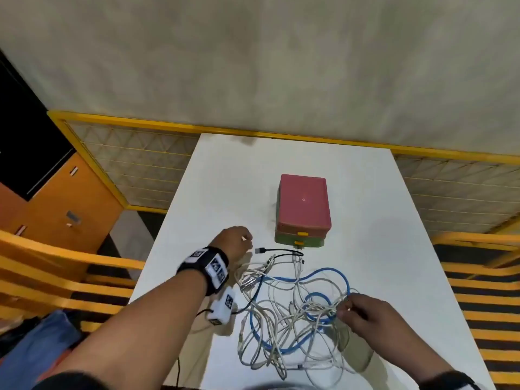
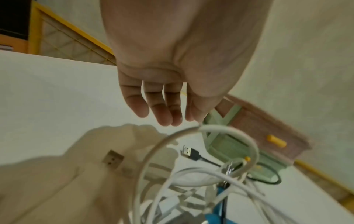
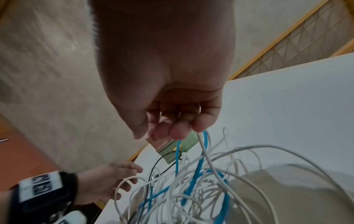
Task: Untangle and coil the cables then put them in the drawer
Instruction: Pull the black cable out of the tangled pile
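- Right hand (image 1: 363, 312) pinched a white strand at the tangle's (image 1: 289, 313) right edge; left hand (image 1: 235, 242) hung relaxed, fingers loose, holding nothing.
- Cables sprawled on the desk (image 1: 380, 220) between both hands, no single axis, loops everywhere.
- Looked light, floppy, snag-prone; I'd grab the black USB plug (image 1: 260, 250) just beside the left hand.
- Drawer box (image 1: 303, 209) sat beyond them.

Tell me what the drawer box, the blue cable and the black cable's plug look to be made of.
Drawer box: likely moulded plastic, matte pink top, green frame, small yellow pulls.
Blue cable: smooth rubbery or PVC jacket, judging by its soft loops; thicker than the white cables.
Black cable's plug: shiny metal shell on a black moulded grip, apparently plastic.
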Demonstrator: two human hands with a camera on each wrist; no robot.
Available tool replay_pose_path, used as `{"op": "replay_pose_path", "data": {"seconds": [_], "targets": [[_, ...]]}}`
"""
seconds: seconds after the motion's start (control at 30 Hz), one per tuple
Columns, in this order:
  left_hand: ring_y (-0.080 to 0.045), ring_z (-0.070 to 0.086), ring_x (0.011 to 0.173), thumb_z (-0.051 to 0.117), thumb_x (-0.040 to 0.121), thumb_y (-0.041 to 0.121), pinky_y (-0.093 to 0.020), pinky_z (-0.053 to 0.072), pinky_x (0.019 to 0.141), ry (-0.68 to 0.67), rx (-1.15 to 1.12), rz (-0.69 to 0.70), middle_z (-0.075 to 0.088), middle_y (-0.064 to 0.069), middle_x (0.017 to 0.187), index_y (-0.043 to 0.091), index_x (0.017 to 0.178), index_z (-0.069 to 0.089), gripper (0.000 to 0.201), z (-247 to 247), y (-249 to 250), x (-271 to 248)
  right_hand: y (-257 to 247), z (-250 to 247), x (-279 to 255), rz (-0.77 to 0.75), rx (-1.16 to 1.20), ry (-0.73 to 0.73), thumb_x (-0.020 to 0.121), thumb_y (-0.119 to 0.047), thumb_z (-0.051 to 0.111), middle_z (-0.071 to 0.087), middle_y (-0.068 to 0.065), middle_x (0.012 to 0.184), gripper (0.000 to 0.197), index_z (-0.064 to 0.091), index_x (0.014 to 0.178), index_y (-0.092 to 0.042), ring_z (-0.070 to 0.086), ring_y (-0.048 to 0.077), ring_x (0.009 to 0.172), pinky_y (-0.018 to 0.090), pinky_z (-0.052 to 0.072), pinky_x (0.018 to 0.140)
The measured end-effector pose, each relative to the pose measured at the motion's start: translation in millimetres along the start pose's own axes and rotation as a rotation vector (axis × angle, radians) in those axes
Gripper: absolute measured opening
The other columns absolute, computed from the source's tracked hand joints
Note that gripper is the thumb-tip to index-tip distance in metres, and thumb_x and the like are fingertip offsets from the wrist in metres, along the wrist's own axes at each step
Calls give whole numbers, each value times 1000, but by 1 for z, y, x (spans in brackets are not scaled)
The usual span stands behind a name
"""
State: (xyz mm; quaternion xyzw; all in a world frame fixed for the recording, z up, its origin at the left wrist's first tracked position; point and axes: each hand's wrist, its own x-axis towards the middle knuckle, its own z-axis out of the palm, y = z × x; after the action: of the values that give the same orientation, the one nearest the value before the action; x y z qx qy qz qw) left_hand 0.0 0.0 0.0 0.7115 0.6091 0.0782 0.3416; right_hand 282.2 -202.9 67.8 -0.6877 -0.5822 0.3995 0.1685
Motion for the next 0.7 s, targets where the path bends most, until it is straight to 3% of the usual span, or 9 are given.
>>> {"op": "replay_pose_path", "data": {"seconds": [0.1,0.2,0.3,0.37,0.47,0.57,0.63,0.7], "targets": [[-25,60,111,64,84,28,-28,47,91,-128,171,13,65,-4,123,23,111,67,27,14,7,25,-2,-3,1,25,9,-4,88,-24,68,69,-12,73,13,69,77,-30,58,2,64,17,43,62],[-29,62,106,67,80,28,-34,52,88,-196,283,41,63,-7,121,22,111,63,31,27,15,29,-3,-9,-4,30,21,3,88,-29,68,68,-3,74,9,68,81,-35,55,6,61,19,41,60],[-29,63,98,63,81,22,-34,52,83,-165,333,76,64,-6,111,25,93,61,12,35,13,29,-6,-18,-9,9,30,33,88,-25,68,68,-2,73,13,70,79,-34,53,4,60,19,41,60],[-27,63,93,59,81,20,-35,52,80,-117,245,86,66,-3,101,27,82,56,7,29,19,22,-9,-23,-10,-1,55,50,89,-25,68,68,2,74,13,70,80,-34,51,3,59,20,42,61],[-23,62,79,61,83,19,-35,52,74,51,-51,155,66,-1,89,24,82,56,8,1,39,3,-18,-28,-7,-49,66,84,89,-24,69,69,1,77,10,71,85,-33,57,8,65,24,46,67],[-14,57,75,66,86,13,-28,47,71,81,-272,324,64,2,88,20,87,58,11,-38,71,-31,-30,-29,2,-127,124,159,88,-22,70,70,-10,90,21,67,101,-38,64,2,89,20,49,74],[-9,58,78,66,87,11,-19,46,70,53,-334,432,65,5,88,19,89,60,10,-62,93,-58,-43,-27,10,-172,158,187,89,-24,69,66,-19,109,33,59,113,-45,59,-6,107,20,49,82],[-9,61,81,67,86,7,-17,48,72,35,-419,498,68,4,89,18,89,62,13,-78,111,-82,-58,-26,16,-222,187,152,93,-28,63,60,-25,124,37,53,122,-48,53,-10,117,22,46,92]]}}
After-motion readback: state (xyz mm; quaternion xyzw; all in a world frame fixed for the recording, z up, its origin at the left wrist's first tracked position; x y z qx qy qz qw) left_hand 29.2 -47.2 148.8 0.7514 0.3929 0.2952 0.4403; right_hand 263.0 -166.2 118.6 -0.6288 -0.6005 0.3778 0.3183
